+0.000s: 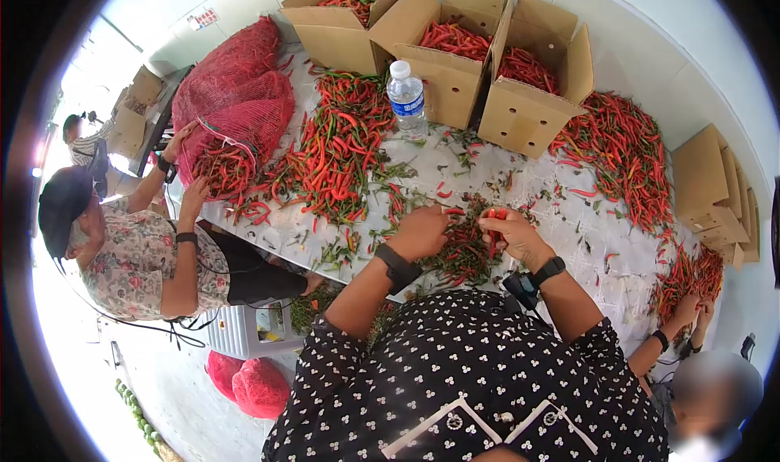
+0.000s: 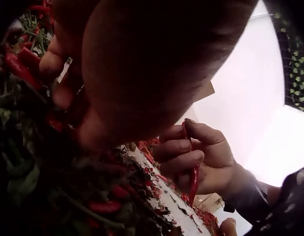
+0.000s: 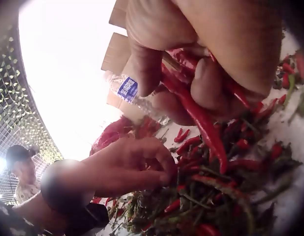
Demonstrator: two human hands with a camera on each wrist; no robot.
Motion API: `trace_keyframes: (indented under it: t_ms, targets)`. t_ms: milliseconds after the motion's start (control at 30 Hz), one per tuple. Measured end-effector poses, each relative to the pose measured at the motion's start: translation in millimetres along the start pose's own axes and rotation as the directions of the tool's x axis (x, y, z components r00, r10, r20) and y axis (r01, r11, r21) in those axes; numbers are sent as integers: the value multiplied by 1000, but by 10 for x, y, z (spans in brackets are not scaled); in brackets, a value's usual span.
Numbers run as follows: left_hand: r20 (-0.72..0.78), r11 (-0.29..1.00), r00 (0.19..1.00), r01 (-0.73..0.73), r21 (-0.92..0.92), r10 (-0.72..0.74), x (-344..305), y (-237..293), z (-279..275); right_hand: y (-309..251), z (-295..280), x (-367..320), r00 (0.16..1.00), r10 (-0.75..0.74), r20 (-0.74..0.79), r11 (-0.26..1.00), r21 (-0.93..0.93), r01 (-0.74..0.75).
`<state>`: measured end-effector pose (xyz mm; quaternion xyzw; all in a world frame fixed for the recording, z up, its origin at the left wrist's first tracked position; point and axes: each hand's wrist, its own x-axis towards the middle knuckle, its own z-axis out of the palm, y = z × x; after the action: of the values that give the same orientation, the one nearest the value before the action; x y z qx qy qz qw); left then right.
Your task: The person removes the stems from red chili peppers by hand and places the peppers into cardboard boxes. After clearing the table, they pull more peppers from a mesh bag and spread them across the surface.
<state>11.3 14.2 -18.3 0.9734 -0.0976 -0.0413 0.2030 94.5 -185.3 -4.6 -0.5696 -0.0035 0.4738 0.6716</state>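
Note:
Over a mixed heap of red chillies and green stems [image 1: 463, 255], my two hands are close together. My right hand [image 1: 520, 238] grips red chillies; in the right wrist view one long red chilli [image 3: 203, 125] hangs from between the thumb and fingers of that hand [image 3: 211, 64]. My left hand [image 1: 418, 233] is at the heap's left side, its fingers bent down towards the chillies. The left wrist view shows its fingers [image 2: 61, 93] close over red chillies [image 2: 19, 69], in deep shadow; whether they pinch one cannot be made out.
Cardboard boxes of chillies [image 1: 524, 125] and a water bottle [image 1: 408, 108] stand behind the heap. More chillies [image 1: 337, 149] lie left, beside a red mesh sack [image 1: 231, 96], and others [image 1: 621, 153] right. One person [image 1: 154, 259] works at left, another [image 1: 707, 389] at lower right.

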Motion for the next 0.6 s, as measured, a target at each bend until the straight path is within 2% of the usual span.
trace_keyframes:
  t_ms: [133,200,300,333,367,400,433,500,533,600]
  targets:
    - [4,997,997,74,-3,-74,-35,70,-73,53,31,69,999,20,40,997,-76,-17]
    - [-87,984,994,55,-167,-70,-31,24,-37,61,39,83,999,23,46,994,-108,-18]
    - [-151,961,976,113,-253,-155,23,-20,59,73,53,110,997,11,79,990,-140,1]
    - [-162,962,973,121,-246,-164,48,-18,75,84,52,122,999,18,39,991,-134,-13]
    - [-171,940,970,108,-324,-170,79,-1,96,95,51,141,1000,25,2,992,-128,-25]
    - [-183,913,967,93,-397,-178,108,24,101,110,40,157,1000,5,0,988,-152,-5]
    - [-200,917,961,103,-386,-191,137,92,50,111,51,168,1000,-2,24,987,-161,6]
    - [-70,684,958,145,-715,-277,207,242,-19,115,74,174,999,-35,0,981,-194,34]
    - [-84,689,955,143,-710,-285,243,257,13,140,68,194,997,-80,21,984,-156,82]
    - [92,424,955,210,-881,-283,318,272,56,158,96,188,991,-132,4,986,-99,132]
